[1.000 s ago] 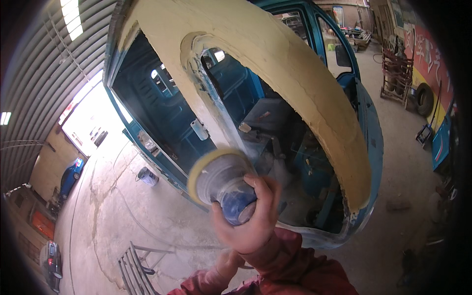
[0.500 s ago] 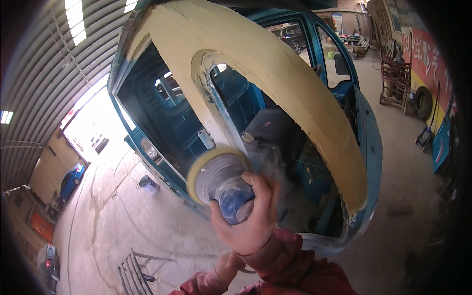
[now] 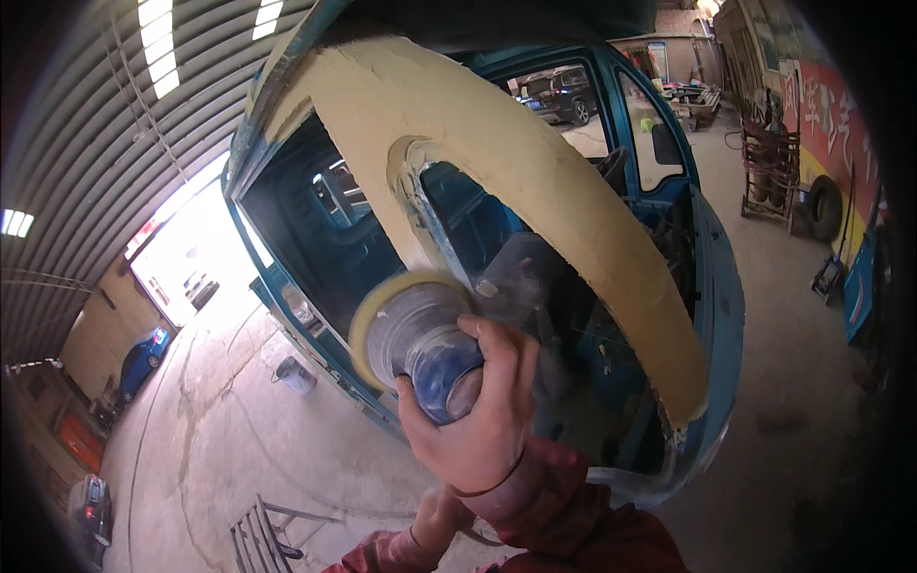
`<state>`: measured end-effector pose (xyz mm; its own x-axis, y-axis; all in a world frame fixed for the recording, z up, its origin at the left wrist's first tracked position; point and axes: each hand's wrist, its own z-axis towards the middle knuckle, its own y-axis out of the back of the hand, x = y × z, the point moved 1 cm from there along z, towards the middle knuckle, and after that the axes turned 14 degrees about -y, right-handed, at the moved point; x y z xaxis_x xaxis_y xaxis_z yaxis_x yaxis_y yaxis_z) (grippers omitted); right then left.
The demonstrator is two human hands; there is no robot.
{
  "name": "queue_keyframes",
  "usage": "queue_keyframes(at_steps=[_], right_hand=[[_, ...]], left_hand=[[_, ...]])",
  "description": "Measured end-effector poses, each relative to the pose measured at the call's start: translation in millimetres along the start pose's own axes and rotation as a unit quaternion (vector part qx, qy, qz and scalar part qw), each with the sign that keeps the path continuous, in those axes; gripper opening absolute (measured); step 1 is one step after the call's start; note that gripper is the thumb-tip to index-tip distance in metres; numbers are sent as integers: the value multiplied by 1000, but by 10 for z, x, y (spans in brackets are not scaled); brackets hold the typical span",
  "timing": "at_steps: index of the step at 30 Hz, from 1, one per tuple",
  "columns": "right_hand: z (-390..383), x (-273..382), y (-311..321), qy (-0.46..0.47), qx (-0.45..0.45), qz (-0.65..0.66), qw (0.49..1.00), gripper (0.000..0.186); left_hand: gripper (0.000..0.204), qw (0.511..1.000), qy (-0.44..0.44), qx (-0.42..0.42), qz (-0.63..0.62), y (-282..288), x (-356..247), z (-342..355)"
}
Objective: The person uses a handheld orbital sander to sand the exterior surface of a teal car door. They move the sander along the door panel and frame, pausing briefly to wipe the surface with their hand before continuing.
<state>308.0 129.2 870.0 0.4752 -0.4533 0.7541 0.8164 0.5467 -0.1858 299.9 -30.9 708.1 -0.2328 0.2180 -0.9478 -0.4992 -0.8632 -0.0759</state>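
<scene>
My right hand [image 3: 473,420] is closed round the grey-and-blue body of a round sander [image 3: 425,344] with a yellow-edged pad. The pad lies over the lower part of a putty-coated pillar [image 3: 377,191] of a blue vehicle cab [image 3: 721,315], and pale dust hangs beside it. A broad band of beige putty [image 3: 611,267] curves along the cab above the window openings. Lower down, behind my right wrist, my left hand [image 3: 435,520] is curled closed; what it grips is mostly hidden, with a hose-like piece just below.
A metal rack [image 3: 258,530] stands at lower left, near hoses on the concrete floor [image 3: 210,439]. A bucket [image 3: 296,377] sits beside the cab. Cars [image 3: 143,363] are at the left. A trolley with cylinders [image 3: 769,167], a tyre [image 3: 821,210] and a painted wall line the right.
The sander, held in my right hand, has shifted a little up and left. The cab appears lower in the view, showing more of the roof edge and a dark car behind it.
</scene>
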Motion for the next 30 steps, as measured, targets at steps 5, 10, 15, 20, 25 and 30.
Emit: queue_keyframes(at_steps=[5, 10, 15, 20, 25, 30], right_hand=[[35, 113, -46, -46, 31, 18, 998, 75], [88, 179, -43, -38, 28, 5, 999, 73], [190, 172, -23, 10, -8, -20, 1000, 75], [239, 230, -109, 18, -10, -1, 1000, 74], [192, 212, -57, 21, -3, -18, 1000, 74], [222, 216, -74, 24, -6, -13, 1000, 74]], left_hand=[[49, 1000, 20, 9, -1, 16, -123, 92], [49, 1000, -15, 21, 8, -39, -200, 165], [47, 999, -26, 0, -32, -163, -258, 173], [45, 999, -17, 29, -32, -87, -380, 245], [49, 997, -17, 68, -35, -35, -313, 143], [51, 998, 10, 56, -15, -26, -316, 188]])
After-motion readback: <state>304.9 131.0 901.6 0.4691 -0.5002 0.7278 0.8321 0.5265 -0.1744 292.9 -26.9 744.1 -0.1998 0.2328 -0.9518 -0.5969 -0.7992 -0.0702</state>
